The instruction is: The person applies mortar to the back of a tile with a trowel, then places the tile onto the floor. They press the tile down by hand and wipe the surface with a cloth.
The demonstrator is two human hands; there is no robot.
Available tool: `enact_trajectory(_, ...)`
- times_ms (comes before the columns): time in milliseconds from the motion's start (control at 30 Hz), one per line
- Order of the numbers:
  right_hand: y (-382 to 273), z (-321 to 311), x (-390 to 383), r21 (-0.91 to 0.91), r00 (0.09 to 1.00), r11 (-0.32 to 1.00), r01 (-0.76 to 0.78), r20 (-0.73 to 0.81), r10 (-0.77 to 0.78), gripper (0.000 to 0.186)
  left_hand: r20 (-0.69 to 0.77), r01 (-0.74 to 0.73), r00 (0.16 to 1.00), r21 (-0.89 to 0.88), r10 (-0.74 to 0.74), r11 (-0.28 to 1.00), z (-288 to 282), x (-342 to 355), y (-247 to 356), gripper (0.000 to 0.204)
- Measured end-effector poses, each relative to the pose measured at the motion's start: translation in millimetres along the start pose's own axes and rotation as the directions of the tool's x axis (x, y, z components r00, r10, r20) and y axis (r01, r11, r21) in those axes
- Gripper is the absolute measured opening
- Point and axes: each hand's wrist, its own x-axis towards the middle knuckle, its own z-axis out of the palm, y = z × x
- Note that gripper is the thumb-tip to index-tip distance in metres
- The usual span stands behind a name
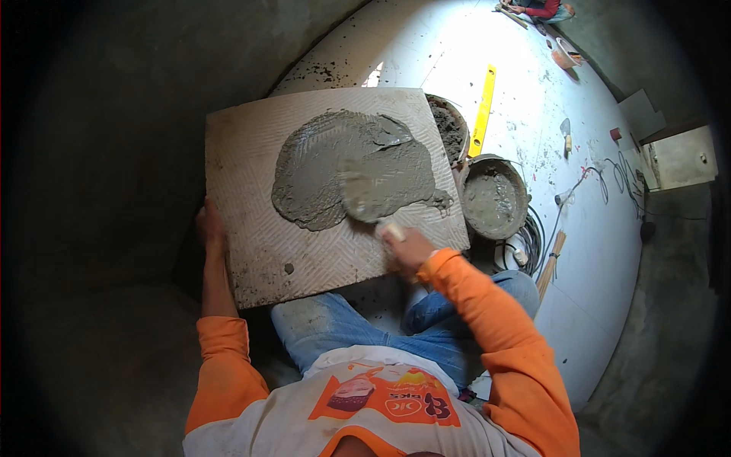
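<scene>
A large square tile (255,263) with a ridged back tilts over my knees, its back turned up toward me. Wet grey mortar (312,179) is spread in a wide patch over its middle. My left hand (212,222) grips the tile's left edge, with some of its fingers hidden behind it. In my right hand (409,251) is the pale handle of a trowel (365,202). The trowel's blade, smeared by motion, lies over the lower part of the mortar. A small blob of mortar (288,269) sits near the tile's lower edge.
Right of the tile stand a bucket of wet mortar (495,198) and another bucket (449,129) holding dark mix. Beyond them lie a yellow spirit level (483,110), another trowel (566,137), cables (533,240) and a bundle of sticks (552,263). Another person (544,9) crouches far right.
</scene>
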Motion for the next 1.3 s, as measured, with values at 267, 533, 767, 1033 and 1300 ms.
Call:
enact_trajectory(267,-42,75,-31,-0.479,0.996,0.876,0.06,0.082,-0.024,0.052,0.083,0.032,0.996,-0.295,-0.007,0.955,9,29,-54,0.057)
enact_trajectory(533,2,52,-1,-0.186,0.981,0.976,-0.115,-0.174,0.083,0.051,0.051,-0.023,0.998,-0.042,0.025,0.999,-3,24,-41,0.057)
enact_trajectory(767,6,63,-50,-0.52,0.997,0.85,0.078,0.043,-0.065,0.049,0.101,-0.063,0.991,-0.213,0.086,0.975,21,54,-78,0.058)
enact_trajectory(1033,30,-79,-45,0.176,0.947,0.937,-0.302,-0.055,0.316,0.046,0.209,0.189,0.969,-0.298,-0.129,0.936,17,24,-43,0.06)
enact_trajectory(1300,60,-76,-25,0.16,0.824,0.826,-0.54,-0.098,0.558,0.052,0.083,0.085,0.994,-0.273,-0.065,0.958,24,29,-49,0.061)
